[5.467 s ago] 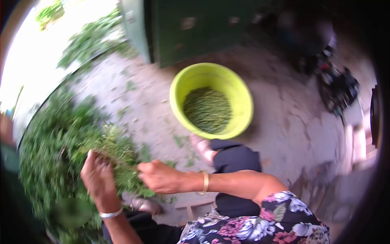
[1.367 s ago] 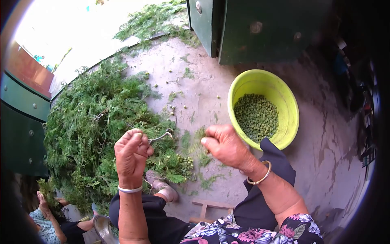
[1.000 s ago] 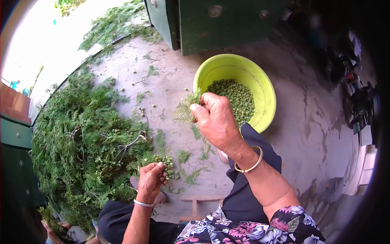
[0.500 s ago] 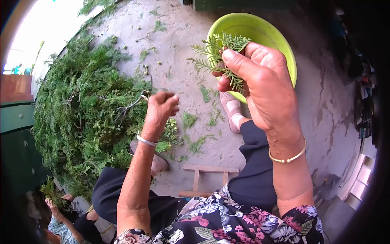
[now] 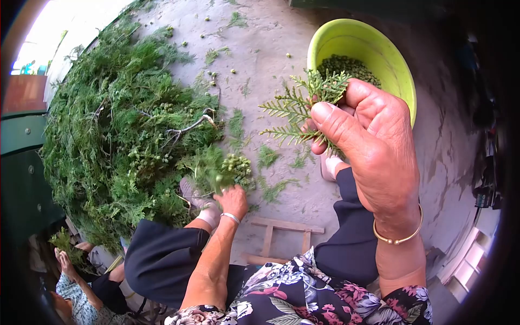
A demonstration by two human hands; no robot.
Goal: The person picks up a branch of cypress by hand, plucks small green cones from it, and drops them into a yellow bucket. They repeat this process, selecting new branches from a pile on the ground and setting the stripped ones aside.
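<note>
**Fingers (image 5: 325, 115) pinched on a leafy sprig (image 5: 327, 86)**

The right hand (image 5: 382, 146) is at right of centre, thumb and fingertips closed with no gap I can see, the sprig's fronds fanning out to the left. It appears in front of the yellow-green tub (image 5: 405, 70) at upper right, where small green cones (image 5: 346, 66) lie inside.

The left hand (image 5: 233, 201) is below centre, near a cone cluster (image 5: 237, 167). Blurred greenery (image 5: 205, 165) lies just beyond its fingers — I cannot tell how far open they are, or whether they grip any of it.

The sprig looks very light, springy at the tips and stiffer toward the stem. I'd take hold low, where the fronds meet, with a light pinch; the fine ends would probably bend or snap off. The cluster seems denser and knobbly — better held by its twig, since single cones could come loose and roll.

The big green heap (image 5: 116, 116) fills the left of the frame, a bare forked branch (image 5: 190, 129) poking from its right side.
</note>
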